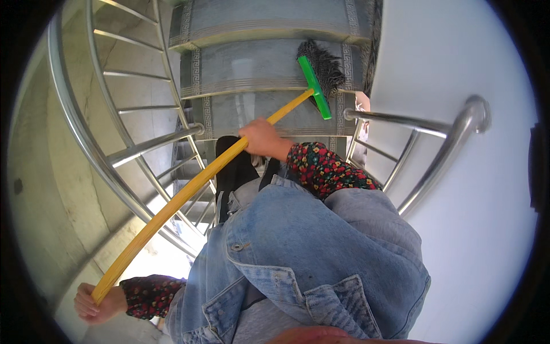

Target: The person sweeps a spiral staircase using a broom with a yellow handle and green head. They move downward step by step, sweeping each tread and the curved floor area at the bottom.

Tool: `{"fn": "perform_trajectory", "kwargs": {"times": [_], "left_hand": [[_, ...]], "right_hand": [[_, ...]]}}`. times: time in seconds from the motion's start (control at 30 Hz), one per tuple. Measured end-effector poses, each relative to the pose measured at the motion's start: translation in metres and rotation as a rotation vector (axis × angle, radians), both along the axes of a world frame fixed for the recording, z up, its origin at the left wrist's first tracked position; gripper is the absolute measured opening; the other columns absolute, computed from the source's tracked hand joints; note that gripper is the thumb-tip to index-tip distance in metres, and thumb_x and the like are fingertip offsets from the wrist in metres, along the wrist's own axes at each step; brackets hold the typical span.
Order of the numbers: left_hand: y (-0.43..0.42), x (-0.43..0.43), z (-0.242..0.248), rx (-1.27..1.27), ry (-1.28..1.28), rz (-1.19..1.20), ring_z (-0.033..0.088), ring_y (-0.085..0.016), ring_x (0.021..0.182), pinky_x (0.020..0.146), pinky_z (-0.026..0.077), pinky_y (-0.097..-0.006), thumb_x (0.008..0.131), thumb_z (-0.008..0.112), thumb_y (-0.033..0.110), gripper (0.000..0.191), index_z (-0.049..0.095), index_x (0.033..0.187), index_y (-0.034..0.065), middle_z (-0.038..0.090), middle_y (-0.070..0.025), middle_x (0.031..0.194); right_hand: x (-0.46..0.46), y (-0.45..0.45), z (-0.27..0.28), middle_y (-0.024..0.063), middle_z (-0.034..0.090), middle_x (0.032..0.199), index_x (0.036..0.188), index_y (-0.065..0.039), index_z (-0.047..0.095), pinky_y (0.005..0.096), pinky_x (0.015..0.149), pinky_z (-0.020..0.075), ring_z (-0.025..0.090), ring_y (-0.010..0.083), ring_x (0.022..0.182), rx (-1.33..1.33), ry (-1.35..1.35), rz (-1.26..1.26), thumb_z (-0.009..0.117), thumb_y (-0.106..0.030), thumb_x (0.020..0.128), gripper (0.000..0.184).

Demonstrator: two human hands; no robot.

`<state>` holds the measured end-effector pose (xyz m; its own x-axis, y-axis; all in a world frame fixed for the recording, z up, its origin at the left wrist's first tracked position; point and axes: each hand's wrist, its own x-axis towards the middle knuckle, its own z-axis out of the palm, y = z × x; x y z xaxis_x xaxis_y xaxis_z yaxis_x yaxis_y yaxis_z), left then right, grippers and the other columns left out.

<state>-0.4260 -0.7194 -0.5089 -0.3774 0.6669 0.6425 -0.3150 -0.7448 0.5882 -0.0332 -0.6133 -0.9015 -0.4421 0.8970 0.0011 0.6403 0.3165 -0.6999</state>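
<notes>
A mop with a yellow wooden handle [180, 200] slants across the view from lower left to upper right. My left hand [96, 303] is closed around the handle's near end, out over the left side. Farther along the pole, my right hand [263, 137] grips it in front of my legs. The green mop head [315, 88] carries dark grey strands [322, 64], which lie on a stair tread [245, 64] near its right side. Patterned bands run along both sides of the treads.
A stainless steel railing [73, 116] curves down the left side, with lower steps visible between its bars. On the right, another steel handrail [434, 167] is fixed to the white wall [477, 241]. More steps [266, 15] rise beyond the mop.
</notes>
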Motion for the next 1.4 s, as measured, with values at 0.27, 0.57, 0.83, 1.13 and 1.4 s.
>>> {"fn": "perform_trajectory", "kwargs": {"times": [0.27, 0.57, 0.83, 1.13, 1.4], "left_hand": [[0.066, -0.044, 0.021, -0.111, -0.066, -0.066, 0.028, -0.014, 0.042, 0.051, 0.028, -0.0293, 0.080, 0.045, 0.010, 0.031, 0.028, 0.054, 0.0157, 0.029, 0.0001, 0.047], [0.142, 0.015, -0.019, -0.209, 0.025, -0.223, 0.031, -0.009, 0.046, 0.053, 0.028, -0.0265, 0.085, 0.043, 0.008, 0.033, 0.031, 0.056, 0.0154, 0.032, 0.0025, 0.051], [0.171, 0.034, -0.098, -0.298, -0.098, -0.319, 0.031, -0.008, 0.045, 0.049, 0.029, -0.0250, 0.090, 0.043, 0.011, 0.032, 0.034, 0.059, 0.0141, 0.033, 0.0022, 0.052], [0.111, 0.038, -0.144, -0.475, 0.115, -0.075, 0.033, -0.010, 0.047, 0.045, 0.031, -0.0264, 0.099, 0.032, 0.023, 0.030, 0.034, 0.071, 0.0116, 0.036, -0.0014, 0.057], [0.020, -0.075, -0.080, -0.359, 0.212, 0.367, 0.029, -0.010, 0.045, 0.043, 0.029, -0.0249, 0.097, 0.035, 0.019, 0.033, 0.034, 0.064, 0.0125, 0.032, 0.0003, 0.056]], "right_hand": [[0.016, -0.048, 0.041, 0.0122, 0.061, 0.064, 0.068, -0.011, 0.061, 0.0459, 0.058, 0.0463, 0.061, 0.0354, 0.066, -0.213, 0.011, -0.010, 0.065, -0.028, 0.067, 0.018], [0.048, -0.058, 0.012, 0.0137, 0.064, 0.074, 0.074, -0.010, 0.064, 0.0467, 0.063, 0.0470, 0.061, 0.0359, 0.073, -0.320, -0.031, -0.174, 0.062, -0.027, 0.070, 0.018], [0.070, -0.040, -0.048, 0.0139, 0.063, 0.075, 0.075, -0.010, 0.063, 0.0465, 0.065, 0.0468, 0.061, 0.0352, 0.074, -0.242, -0.142, -0.308, 0.061, -0.028, 0.073, 0.018], [-0.045, -0.009, -0.110, 0.0150, 0.058, 0.072, 0.074, -0.006, 0.055, 0.0462, 0.063, 0.0439, 0.057, 0.0377, 0.073, -0.101, 0.097, -0.203, 0.067, -0.019, 0.070, 0.018], [-0.210, 0.002, -0.071, 0.0156, 0.056, 0.069, 0.074, -0.006, 0.051, 0.0442, 0.058, 0.0413, 0.057, 0.0380, 0.072, -0.310, 0.214, 0.260, 0.068, -0.019, 0.072, 0.022]]}}
